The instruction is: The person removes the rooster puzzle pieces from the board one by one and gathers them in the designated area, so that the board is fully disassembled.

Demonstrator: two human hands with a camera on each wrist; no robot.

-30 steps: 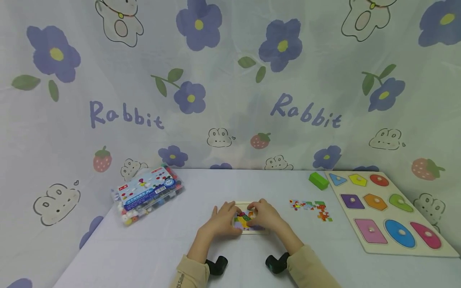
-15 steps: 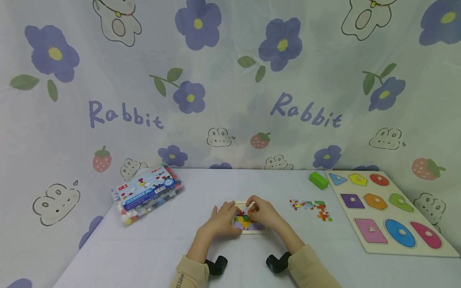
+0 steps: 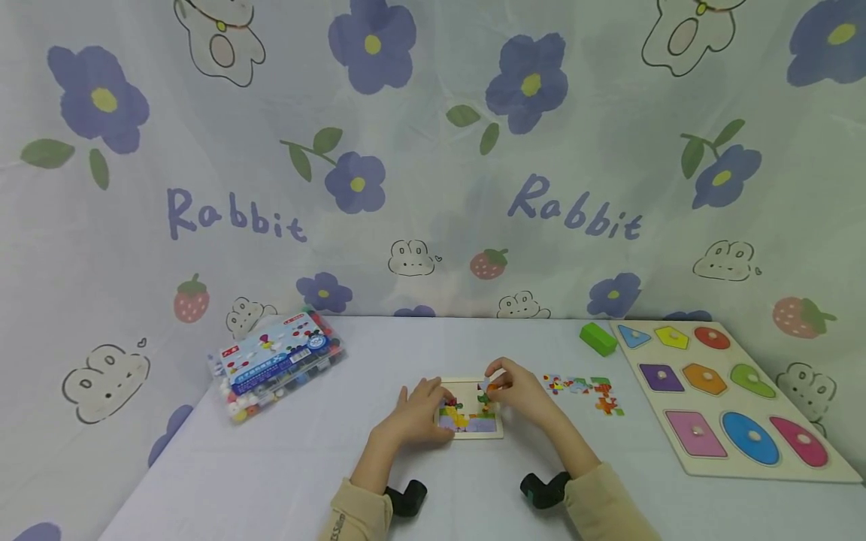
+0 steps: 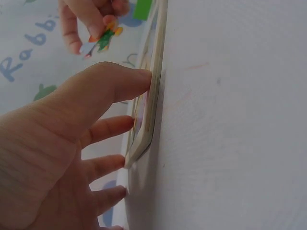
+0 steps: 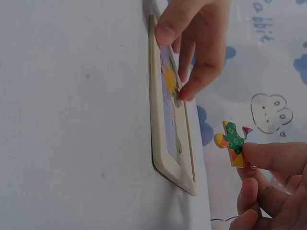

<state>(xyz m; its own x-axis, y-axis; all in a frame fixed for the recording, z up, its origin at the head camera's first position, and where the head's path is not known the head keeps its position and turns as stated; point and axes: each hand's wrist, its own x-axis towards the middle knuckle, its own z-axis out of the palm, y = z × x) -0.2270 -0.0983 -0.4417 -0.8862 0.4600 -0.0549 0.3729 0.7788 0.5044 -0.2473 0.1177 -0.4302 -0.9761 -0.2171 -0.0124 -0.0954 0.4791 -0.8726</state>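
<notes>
A small wooden jigsaw tray (image 3: pixel 482 436) lies on the white table, its purple, yellow and green pieces (image 3: pixel 467 422) filling the lower part. My left hand (image 3: pixel 421 412) rests on the tray's left end. In the left wrist view its thumb presses the near rim while the fairly straight fingers touch the left side and inside. Beside the tray's upper right, my right hand (image 3: pixel 521 391) pinches a jigsaw puzzle piece (image 5: pixel 233 139) between thumb and fingers. That piece is green with orange and yellow, raised off the tray; fingers partly cover it.
Several joined puzzle pieces (image 3: pixel 604 388) lie right of the tray. Behind them sits a green block (image 3: pixel 598 340), next to a shape board (image 3: pixel 652 398) with knobbed pieces. A clear box (image 3: pixel 277 364) of colourful contents stands at the back left. A printed curtain (image 3: pixel 433 165) hangs behind.
My right hand has lifted the piece away from the tray's middle and moved right and slightly back, uncovering the tray's right side. The left hand stays in place.
</notes>
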